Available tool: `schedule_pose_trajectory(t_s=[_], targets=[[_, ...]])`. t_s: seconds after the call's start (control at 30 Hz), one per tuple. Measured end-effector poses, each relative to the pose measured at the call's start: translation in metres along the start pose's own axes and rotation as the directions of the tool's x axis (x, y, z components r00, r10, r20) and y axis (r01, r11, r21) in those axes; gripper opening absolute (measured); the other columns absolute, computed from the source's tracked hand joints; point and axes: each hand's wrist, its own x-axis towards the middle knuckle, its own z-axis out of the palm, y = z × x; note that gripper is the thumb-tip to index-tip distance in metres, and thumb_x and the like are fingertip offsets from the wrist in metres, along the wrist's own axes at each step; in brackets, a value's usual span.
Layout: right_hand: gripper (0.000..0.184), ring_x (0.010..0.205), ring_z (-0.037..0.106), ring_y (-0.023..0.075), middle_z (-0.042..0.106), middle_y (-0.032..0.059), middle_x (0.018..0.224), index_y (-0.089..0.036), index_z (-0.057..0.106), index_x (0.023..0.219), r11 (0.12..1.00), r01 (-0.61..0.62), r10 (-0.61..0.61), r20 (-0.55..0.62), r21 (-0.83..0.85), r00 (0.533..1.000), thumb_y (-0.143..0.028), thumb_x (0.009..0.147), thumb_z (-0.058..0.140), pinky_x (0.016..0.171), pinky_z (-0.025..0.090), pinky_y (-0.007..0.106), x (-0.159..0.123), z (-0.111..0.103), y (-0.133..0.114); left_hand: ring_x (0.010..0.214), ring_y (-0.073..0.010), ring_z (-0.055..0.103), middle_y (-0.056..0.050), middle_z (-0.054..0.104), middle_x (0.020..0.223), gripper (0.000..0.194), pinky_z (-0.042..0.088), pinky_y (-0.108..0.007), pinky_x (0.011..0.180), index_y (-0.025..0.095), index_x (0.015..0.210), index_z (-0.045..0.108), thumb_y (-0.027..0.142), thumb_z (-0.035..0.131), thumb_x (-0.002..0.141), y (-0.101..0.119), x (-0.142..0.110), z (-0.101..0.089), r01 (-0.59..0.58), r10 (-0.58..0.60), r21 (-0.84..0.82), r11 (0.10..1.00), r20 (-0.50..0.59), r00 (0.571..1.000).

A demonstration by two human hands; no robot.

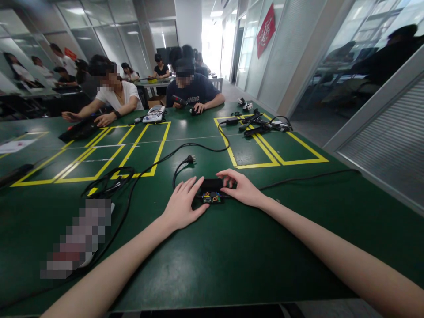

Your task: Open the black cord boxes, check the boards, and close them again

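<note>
A small circuit board (212, 197) with copper-coloured coils lies exposed on the green table in front of me. Directly behind it is a black plastic casing (211, 184), like that of a power adapter. My left hand (183, 204) rests at the left end of both, fingers stretched out and thumb apart beside the board's front edge. At the right end, my right hand (241, 189) has its thumb and curled fingers around the casing's corner; the fingertips are slightly blurred. A black cord with a plug (190, 160) emerges behind my left hand.
Yellow tape (304, 162) marks rectangles on the table (185, 269). Adapters and cables (255, 123) lie at the back right. A coiled cable (111, 181) and a pixelated power strip (79, 238) lie left. Across the table, one person (195, 92) holds a tool; another (115, 95) handles a black item.
</note>
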Motion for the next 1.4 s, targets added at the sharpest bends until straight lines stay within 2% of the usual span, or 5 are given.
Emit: schedule_pose_trajectory(t_s=[0.2, 0.4, 0.73, 1.17, 1.4], targets=[[0.017, 0.075, 0.063, 0.014, 0.064, 0.0028, 0.093, -0.021, 0.075, 0.101, 0.982, 0.02, -0.028, 0.042, 0.186, 0.999, -0.022, 0.09, 0.063, 0.067, 0.056, 0.028, -0.003, 0.003, -0.011, 0.13, -0.0281, 0.063, -0.012, 0.066, 0.14, 0.083, 0.051, -0.049, 0.114, 0.025, 0.164, 0.023, 0.031, 0.068, 0.094, 0.0, -0.001, -0.001, -0.116, 0.112, -0.141, 0.983, -0.032, 0.993], [0.012, 0.094, 0.07, 0.0189, 0.071, 0.0077, 0.111, -0.02, 0.07, 0.095, 0.972, 0.077, -0.096, 0.077, 0.22, 0.992, -0.017, 0.088, 0.06, 0.08, 0.06, 0.033, -0.007, -0.001, -0.016, 0.122, -0.0243, 0.067, -0.011, 0.068, 0.135, 0.053, 0.058, -0.042, 0.104, 0.025, 0.148, 0.052, 0.025, 0.067, 0.096, -0.002, -0.004, -0.002, -0.193, 0.17, -0.232, 0.953, -0.117, 0.979], [0.029, 0.095, 0.07, 0.0218, 0.073, 0.0081, 0.107, -0.02, 0.064, 0.111, 0.951, 0.299, -0.285, 0.146, -0.082, 0.947, -0.024, 0.084, 0.075, 0.082, 0.057, 0.034, -0.014, 0.004, -0.021, 0.117, -0.0229, 0.069, -0.014, 0.069, 0.131, 0.031, 0.062, -0.039, 0.098, 0.019, 0.131, 0.063, 0.019, 0.061, 0.101, -0.003, -0.003, -0.001, -0.37, 0.329, -0.189, 0.909, -0.218, 0.919], [0.025, 0.083, 0.066, 0.0213, 0.07, 0.0068, 0.095, -0.02, 0.06, 0.106, 0.866, 0.417, -0.387, 0.156, -0.277, 0.909, -0.024, 0.084, 0.069, 0.073, 0.054, 0.033, -0.014, 0.003, -0.021, 0.13, -0.0249, 0.063, -0.013, 0.06, 0.147, 0.044, 0.056, -0.044, 0.109, 0.024, 0.144, 0.055, 0.019, 0.057, 0.1, -0.002, -0.005, 0.0, -0.272, 0.264, -0.199, 0.942, -0.066, 0.962], [0.028, 0.092, 0.069, 0.0228, 0.073, 0.0089, 0.103, -0.02, 0.061, 0.113, 0.851, 0.459, -0.418, 0.199, -0.257, 0.886, -0.022, 0.087, 0.07, 0.079, 0.056, 0.034, -0.013, 0.003, -0.02, 0.12, -0.0273, 0.063, -0.012, 0.067, 0.13, 0.046, 0.054, -0.046, 0.102, 0.023, 0.142, 0.056, 0.022, 0.062, 0.096, 0.003, -0.001, -0.008, -0.194, 0.2, -0.19, 0.962, 0.012, 0.98]])
